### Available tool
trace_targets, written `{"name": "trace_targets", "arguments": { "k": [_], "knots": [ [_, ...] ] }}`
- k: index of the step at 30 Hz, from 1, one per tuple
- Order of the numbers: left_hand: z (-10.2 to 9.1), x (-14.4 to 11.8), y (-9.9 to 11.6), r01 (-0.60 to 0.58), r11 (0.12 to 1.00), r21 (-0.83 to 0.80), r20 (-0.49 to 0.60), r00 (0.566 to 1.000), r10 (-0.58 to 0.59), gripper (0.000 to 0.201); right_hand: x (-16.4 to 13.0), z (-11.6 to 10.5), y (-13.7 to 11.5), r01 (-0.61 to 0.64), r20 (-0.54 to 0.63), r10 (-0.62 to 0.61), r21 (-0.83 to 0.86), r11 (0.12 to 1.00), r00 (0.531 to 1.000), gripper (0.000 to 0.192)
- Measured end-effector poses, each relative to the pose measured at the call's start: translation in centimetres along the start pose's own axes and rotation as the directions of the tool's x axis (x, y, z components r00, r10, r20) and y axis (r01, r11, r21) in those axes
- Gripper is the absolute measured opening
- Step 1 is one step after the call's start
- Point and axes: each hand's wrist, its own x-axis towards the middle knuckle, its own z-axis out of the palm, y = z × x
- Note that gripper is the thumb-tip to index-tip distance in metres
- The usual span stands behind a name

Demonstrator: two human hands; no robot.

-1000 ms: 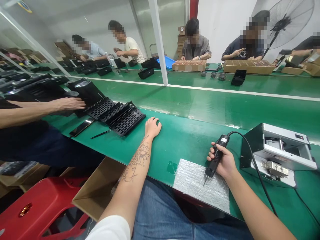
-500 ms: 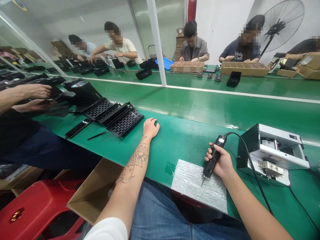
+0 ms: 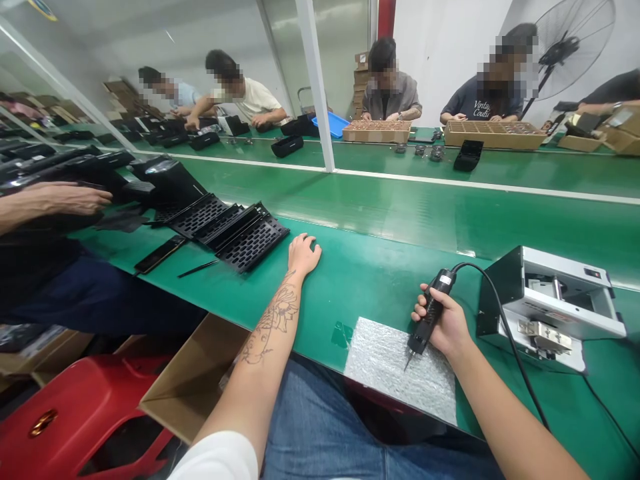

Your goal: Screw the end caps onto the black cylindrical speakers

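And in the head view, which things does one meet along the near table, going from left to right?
Another person's hand, phone, rightmost slotted black panel, the wearer's left hand, screwdriver, grey machine.

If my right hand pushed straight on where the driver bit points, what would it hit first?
Likely the silvery sheet beneath the driver bit; whether they already touch is unclear.
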Motion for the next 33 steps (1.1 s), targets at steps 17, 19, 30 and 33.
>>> {"name": "trace_targets", "arguments": {
  "k": [17,19,30,33],
  "knots": [
    [-0.06,-0.02,0.13,0.000,1.000,-0.005,0.010,1.000,0.000,0.044,0.12,-0.31,0.05,-0.005,0.021,0.005,0.004,1.000,1.000,0.029],
    [-0.07,-0.04,0.16,0.002,1.000,-0.005,0.007,1.000,-0.002,0.043,0.14,-0.35,0.05,-0.004,0.024,0.004,0.007,1.000,1.000,0.032],
    [-0.09,-0.05,0.09,-0.006,1.000,0.010,0.006,1.000,0.006,0.044,0.10,-0.32,0.06,-0.005,0.029,0.005,0.014,1.000,1.000,0.029],
    [-0.07,-0.05,0.15,-0.007,1.000,0.013,0.002,1.000,0.007,0.044,0.19,-0.38,0.08,-0.009,0.034,0.008,0.018,1.000,0.999,0.029]
  ]
}}
